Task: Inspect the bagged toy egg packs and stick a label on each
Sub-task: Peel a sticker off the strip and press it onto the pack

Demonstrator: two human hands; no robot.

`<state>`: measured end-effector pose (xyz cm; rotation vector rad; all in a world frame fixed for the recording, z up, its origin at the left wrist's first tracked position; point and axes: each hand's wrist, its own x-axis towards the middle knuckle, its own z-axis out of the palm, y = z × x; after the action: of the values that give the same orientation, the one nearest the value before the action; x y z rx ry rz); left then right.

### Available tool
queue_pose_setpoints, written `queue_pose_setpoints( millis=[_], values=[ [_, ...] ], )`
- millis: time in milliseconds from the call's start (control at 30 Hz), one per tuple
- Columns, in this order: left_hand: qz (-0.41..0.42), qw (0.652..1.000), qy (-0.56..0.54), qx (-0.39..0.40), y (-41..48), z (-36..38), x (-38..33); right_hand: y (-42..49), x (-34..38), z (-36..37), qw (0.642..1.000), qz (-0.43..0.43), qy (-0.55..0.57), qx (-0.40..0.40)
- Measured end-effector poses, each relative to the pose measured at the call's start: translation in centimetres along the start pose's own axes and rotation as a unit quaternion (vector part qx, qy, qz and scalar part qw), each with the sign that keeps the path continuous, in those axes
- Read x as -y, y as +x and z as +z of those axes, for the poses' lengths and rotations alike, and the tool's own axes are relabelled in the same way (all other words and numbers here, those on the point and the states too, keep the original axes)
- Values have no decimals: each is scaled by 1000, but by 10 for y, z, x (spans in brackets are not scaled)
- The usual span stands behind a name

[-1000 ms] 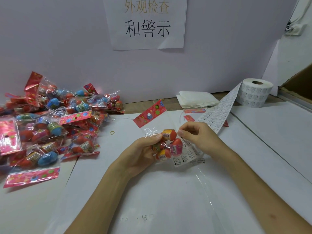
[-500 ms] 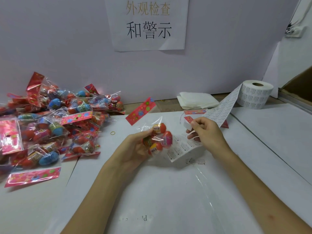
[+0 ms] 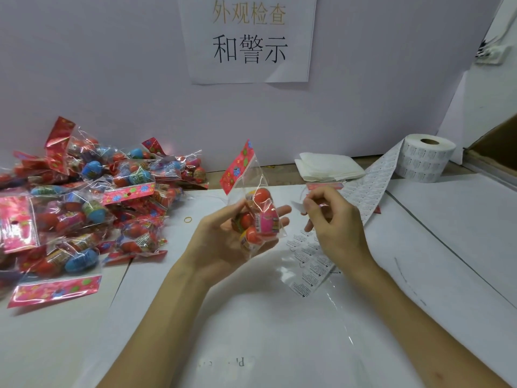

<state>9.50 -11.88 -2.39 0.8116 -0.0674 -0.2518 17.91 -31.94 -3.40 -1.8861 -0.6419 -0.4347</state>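
My left hand (image 3: 223, 236) holds a clear bag of toy eggs (image 3: 258, 219) upright above the white table, its red flowered header pointing up. The eggs inside are red, orange and pink. My right hand (image 3: 333, 222) is just to the right of the bag and pinches a small white label (image 3: 297, 207) between thumb and fingers. Under that hand lies the strip of labels (image 3: 310, 264), which runs back to the label roll (image 3: 428, 158) at the far right.
A big pile of bagged egg packs (image 3: 84, 203) covers the left of the table. A folded white cloth (image 3: 327, 166) lies near the back wall. A rubber band (image 3: 188, 219) lies beside the pile. A cardboard box (image 3: 498, 147) stands at the right edge.
My left hand has turned the bag upright, header up. My right hand has left the label strip and come up holding a peeled label next to the bag.
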Motion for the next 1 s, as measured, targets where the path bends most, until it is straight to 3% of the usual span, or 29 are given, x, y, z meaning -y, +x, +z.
queue_pose_setpoints(
  millis=[267, 500, 567, 667, 800, 1000],
  values=[
    [5, 1000, 3, -17, 0, -1, -2, -5, 8, 5, 997, -1, 10, 72],
    [18, 1000, -2, -19, -1, 0, -2, 1, 10, -3, 993, 72, 86, 30],
    [21, 1000, 4, -20, -2, 1, -1, 5, 7, -5, 982, 134, 127, 47],
    [29, 999, 16, -24, -2, 1, -1, 8, 6, -7, 935, 234, 219, 149],
    [20, 999, 37, -33, -2, 2, 0, 8, 6, -5, 882, 283, 320, 200],
    [19, 997, 73, -26, -1, 5, 1, 7, 6, -5, 880, 289, 325, 190]
  ],
)
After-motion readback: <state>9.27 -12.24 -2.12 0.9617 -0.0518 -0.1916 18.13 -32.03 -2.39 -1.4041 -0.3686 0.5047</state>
